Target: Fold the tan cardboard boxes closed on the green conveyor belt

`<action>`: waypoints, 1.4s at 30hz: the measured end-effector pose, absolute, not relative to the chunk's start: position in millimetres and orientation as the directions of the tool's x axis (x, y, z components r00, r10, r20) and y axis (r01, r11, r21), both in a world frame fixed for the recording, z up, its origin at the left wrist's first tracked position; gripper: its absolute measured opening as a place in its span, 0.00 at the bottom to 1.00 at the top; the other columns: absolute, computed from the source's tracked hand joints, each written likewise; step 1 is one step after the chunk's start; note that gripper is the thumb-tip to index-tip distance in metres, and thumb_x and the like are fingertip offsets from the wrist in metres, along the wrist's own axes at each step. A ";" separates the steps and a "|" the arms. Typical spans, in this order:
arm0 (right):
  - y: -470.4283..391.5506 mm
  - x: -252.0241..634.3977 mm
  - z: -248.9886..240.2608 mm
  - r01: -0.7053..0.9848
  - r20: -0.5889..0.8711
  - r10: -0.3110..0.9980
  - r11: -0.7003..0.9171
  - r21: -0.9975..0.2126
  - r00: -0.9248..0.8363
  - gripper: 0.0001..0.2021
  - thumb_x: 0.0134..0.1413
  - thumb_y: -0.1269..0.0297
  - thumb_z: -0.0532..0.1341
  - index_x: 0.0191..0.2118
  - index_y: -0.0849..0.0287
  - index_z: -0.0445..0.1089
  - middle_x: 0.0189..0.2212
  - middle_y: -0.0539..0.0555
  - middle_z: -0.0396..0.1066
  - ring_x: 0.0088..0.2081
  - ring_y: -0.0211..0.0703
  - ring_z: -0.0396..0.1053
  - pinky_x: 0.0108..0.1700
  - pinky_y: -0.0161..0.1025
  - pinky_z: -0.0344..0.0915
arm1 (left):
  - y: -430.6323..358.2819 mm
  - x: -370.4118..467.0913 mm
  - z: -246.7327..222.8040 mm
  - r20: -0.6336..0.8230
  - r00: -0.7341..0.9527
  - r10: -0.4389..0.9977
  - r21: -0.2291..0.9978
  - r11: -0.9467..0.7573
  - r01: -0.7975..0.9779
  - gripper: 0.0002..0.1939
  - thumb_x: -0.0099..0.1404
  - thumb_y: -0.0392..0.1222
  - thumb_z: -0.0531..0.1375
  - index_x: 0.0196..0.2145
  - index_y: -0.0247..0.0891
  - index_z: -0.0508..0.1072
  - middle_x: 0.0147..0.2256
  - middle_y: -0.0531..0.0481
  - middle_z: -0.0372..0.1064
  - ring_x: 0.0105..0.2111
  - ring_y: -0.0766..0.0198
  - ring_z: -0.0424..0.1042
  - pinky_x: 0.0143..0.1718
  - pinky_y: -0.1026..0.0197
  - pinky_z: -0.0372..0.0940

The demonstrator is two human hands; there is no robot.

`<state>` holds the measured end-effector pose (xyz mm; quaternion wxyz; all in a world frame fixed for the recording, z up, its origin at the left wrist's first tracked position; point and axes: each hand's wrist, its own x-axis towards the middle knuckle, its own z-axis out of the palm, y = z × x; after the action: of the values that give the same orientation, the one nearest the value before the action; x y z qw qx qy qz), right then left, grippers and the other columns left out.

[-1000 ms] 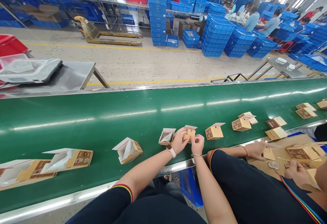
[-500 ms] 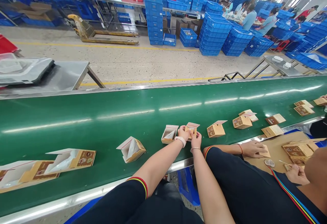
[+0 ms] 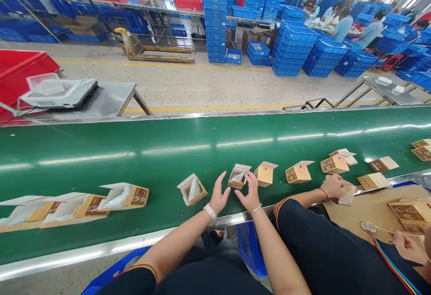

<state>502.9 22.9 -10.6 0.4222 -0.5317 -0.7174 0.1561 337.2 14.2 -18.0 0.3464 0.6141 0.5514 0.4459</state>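
Note:
An open cardboard box with a whitish bag inside stands on the green conveyor belt, between my two hands. My left hand is left of this box, fingers spread, holding nothing. On its other side my right hand is open, its fingertips close to the box's right edge; I cannot tell whether they touch. Right behind that hand stands another box with its flap raised. A further open box, tilted, with a whitish bag in it, lies to the left.
Several open boxes lie at the belt's left. More boxes stand to the right. A co-worker's hand holds a box beside a cardboard-covered surface. Across the belt are a metal table, a pallet jack and stacked blue crates.
Both hands have let go of the box with the raised flap and moved left, opening around the neighbouring open box. The camera view has shifted left. The co-worker's hand has lifted its box.

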 end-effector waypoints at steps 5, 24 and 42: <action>47.6 514.4 -15.3 0.720 0.281 0.947 0.304 -0.623 -0.157 0.23 0.47 0.55 0.63 0.52 0.48 0.68 0.52 0.55 0.68 0.58 0.61 0.55 0.54 0.60 0.57 | 64.2 354.7 -4.2 0.130 0.344 0.930 0.771 -0.313 0.554 0.18 0.63 0.41 0.52 0.51 0.44 0.68 0.53 0.44 0.68 0.59 0.52 0.58 0.53 0.45 0.52; 75.4 534.8 -56.4 0.360 0.058 0.817 -0.188 -0.914 0.573 0.12 0.42 0.55 0.61 0.30 0.54 0.59 0.22 0.46 0.62 0.24 0.39 0.62 0.26 0.37 0.62 | 105.7 420.5 -6.0 -0.279 0.036 0.960 0.896 0.247 0.370 0.10 0.59 0.35 0.57 0.41 0.37 0.70 0.41 0.44 0.72 0.36 0.63 0.73 0.39 0.59 0.67; 13.7 500.2 -10.0 0.437 0.357 0.897 0.439 -0.785 -0.261 0.28 0.52 0.60 0.57 0.60 0.53 0.56 0.57 0.59 0.61 0.57 0.53 0.60 0.53 0.51 0.62 | -52.4 299.2 -6.9 0.098 -0.031 0.995 0.823 -0.063 0.564 0.20 0.58 0.49 0.58 0.47 0.40 0.69 0.46 0.41 0.69 0.46 0.52 0.69 0.43 0.50 0.66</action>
<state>500.2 13.7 -10.0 0.4097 -0.4489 -0.7428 0.2808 299.2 -52.4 -6.9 0.2944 0.6306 0.6179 0.3659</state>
